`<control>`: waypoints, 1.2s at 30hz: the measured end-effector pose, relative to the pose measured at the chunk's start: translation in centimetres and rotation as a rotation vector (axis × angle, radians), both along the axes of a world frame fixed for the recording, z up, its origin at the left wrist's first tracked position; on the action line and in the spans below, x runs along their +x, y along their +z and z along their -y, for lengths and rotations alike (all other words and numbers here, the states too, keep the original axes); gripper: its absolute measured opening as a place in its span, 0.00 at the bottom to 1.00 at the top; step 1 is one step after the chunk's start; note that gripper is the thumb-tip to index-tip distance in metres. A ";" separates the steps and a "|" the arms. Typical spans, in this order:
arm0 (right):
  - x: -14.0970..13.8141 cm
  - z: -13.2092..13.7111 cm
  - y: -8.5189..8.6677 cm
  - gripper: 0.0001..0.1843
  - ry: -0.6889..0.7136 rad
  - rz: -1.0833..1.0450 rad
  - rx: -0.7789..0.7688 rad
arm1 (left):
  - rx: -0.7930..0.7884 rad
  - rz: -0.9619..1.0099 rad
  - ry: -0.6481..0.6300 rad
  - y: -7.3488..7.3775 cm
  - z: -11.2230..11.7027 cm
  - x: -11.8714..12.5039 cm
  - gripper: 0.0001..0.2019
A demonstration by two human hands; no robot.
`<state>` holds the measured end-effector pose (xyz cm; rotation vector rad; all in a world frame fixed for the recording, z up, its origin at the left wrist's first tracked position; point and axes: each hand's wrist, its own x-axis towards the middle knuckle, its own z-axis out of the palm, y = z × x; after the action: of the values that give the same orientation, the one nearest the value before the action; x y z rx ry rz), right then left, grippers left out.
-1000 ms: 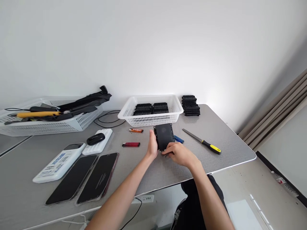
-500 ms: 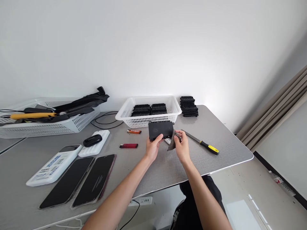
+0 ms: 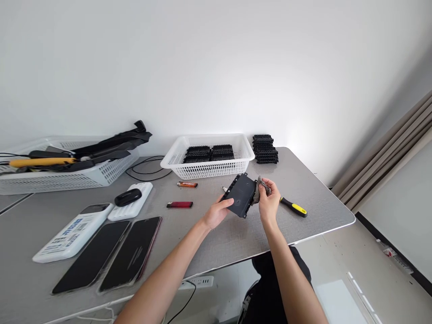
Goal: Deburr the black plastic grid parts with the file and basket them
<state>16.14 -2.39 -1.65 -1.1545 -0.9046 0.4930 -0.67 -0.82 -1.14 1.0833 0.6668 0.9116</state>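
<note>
My left hand (image 3: 216, 213) grips the lower left edge of a flat black plastic part (image 3: 240, 195) and holds it tilted above the grey table (image 3: 313, 198). At the part's right edge, my right hand (image 3: 269, 201) pinches a small folded grey piece, like sandpaper (image 3: 257, 191), against it. Just behind my right hand lies a file with a yellow and black handle (image 3: 293, 206); its blade is mostly hidden.
A white basket (image 3: 209, 169) of black parts and a stack of black parts (image 3: 265, 149) stand at the back. Two lighters (image 3: 179, 204), two phones (image 3: 111, 252), a power bank (image 3: 131, 204), a calculator-like device (image 3: 72, 231) and a second basket (image 3: 67, 177) with tools lie to the left.
The black part has been lifted, turned and tilted to the right. My right hand picked up the grey piece from the table and brought it to the part's right edge.
</note>
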 end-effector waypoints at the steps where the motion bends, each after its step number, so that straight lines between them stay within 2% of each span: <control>1: 0.1 0.1 0.1 0.18 0.002 -0.003 -0.005 | -0.004 -0.007 -0.034 0.0 0.0 -0.2 0.16; 6: 0.1 0.2 0.4 0.18 0.021 -0.039 -0.016 | -0.021 0.042 -0.194 0.4 0.1 -0.6 0.27; 8: 0.0 0.3 0.4 0.18 0.036 -0.040 -0.007 | -0.008 0.026 -0.216 0.5 0.3 -0.4 0.30; 10: 0.0 0.2 0.5 0.18 0.068 -0.001 0.002 | 0.002 -0.026 -0.141 0.5 0.4 0.1 0.30; 13: 0.1 0.3 0.7 0.18 0.136 0.139 0.007 | 0.002 -0.096 0.106 0.3 0.3 1.0 0.27; 15: 0.3 0.4 0.8 0.17 0.129 0.228 0.000 | 0.015 -0.114 0.245 0.2 0.1 1.3 0.27; 17: 0.5 0.7 1.1 0.17 0.108 0.293 -0.020 | 0.026 -0.129 0.311 0.3 -0.1 1.3 0.28; 22: 0.4 1.2 1.4 0.17 0.161 0.460 -0.005 | 0.051 -0.150 0.341 0.8 0.0 1.1 0.28; 29: 0.2 1.3 1.2 0.19 0.147 0.669 0.024 | 0.165 -0.166 0.334 0.6 0.0 1.1 0.28; 36: 0.3 1.1 1.3 0.20 0.207 0.757 0.001 | 0.168 -0.129 0.371 0.6 0.0 1.2 0.28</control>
<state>16.43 -3.49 -0.38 -1.2702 -1.6866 0.2078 0.50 -0.83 -0.51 1.1960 0.9306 1.2405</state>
